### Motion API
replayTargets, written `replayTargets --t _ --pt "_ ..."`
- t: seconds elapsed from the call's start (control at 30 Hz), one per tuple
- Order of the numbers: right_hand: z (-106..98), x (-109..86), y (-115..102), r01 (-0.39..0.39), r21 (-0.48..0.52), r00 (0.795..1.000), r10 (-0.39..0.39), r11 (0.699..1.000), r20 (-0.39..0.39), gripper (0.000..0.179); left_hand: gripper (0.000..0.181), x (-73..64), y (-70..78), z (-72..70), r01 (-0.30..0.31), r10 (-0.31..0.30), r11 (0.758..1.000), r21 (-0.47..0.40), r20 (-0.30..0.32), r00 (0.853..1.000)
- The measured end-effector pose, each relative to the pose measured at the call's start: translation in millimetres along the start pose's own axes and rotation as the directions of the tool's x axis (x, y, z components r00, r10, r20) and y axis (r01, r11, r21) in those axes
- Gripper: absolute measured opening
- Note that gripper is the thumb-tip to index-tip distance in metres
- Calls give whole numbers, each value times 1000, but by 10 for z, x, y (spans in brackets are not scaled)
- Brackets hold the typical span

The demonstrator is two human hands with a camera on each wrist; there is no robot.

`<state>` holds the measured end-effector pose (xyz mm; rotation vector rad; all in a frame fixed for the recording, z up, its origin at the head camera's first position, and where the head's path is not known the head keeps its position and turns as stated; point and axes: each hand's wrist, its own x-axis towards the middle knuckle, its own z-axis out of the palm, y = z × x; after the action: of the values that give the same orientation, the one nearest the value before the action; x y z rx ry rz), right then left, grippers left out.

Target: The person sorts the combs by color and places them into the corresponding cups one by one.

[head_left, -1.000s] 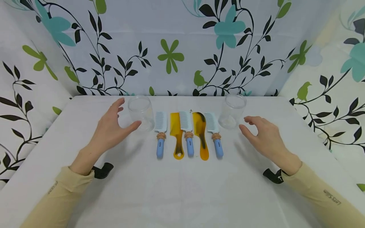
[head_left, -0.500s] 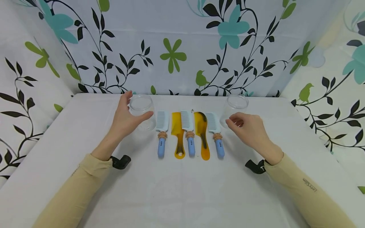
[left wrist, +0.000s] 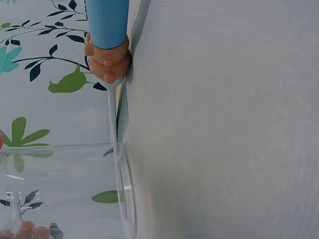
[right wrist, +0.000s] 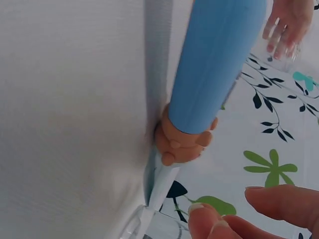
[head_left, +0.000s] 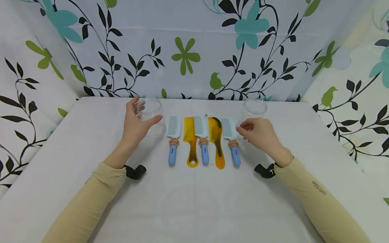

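Observation:
My left hand (head_left: 136,125) grips a clear jar (head_left: 152,113) at the left of the row, thumb in front and fingers round the far side. Through its wall, fingertips (left wrist: 35,230) show in the left wrist view. My right hand (head_left: 258,135) hovers by the head of the rightmost light-blue comb (head_left: 234,150), its thumb and forefinger apart in the right wrist view and holding nothing. That comb's blue handle (right wrist: 217,64) fills much of that view. A second clear jar (head_left: 255,106) stands behind my right hand, partly hidden.
Between the hands lie a left blue-handled comb (head_left: 172,148), a middle blue-handled comb (head_left: 204,148) and two amber combs, one with a hole (head_left: 191,148) and one curved (head_left: 217,141). They rest on a white table (head_left: 188,202) before a patterned cloth backdrop (head_left: 127,20).
My left hand has moved right and closed round the left jar. The right hand has moved left, from beside the right jar to the rightmost comb's head. The combs stay in place.

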<state>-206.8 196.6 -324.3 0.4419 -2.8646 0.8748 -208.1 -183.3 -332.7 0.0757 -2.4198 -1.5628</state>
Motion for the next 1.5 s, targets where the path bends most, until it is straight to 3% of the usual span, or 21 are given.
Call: replayTargets --t 0.2,0.37,0.57,0.9,1.5 --pt "11 22 6 -69 31 995 66 997 72 25 91 6 -10 -13 17 -17 1000 -24 18 1000" --pt "21 90 -51 -75 19 991 73 997 112 28 89 -14 -17 -8 31 -30 999 -32 36 999" --pt "21 115 -46 -67 -35 992 70 997 108 25 89 -13 -18 5 51 -48 995 -90 27 998" --pt "146 146 43 -99 -36 984 103 994 143 31 89 -16 -38 5 67 -62 988 -136 35 997" --pt "305 126 71 -86 -76 994 91 993 65 42 89 -21 -46 28 82 -77 985 -150 39 996"
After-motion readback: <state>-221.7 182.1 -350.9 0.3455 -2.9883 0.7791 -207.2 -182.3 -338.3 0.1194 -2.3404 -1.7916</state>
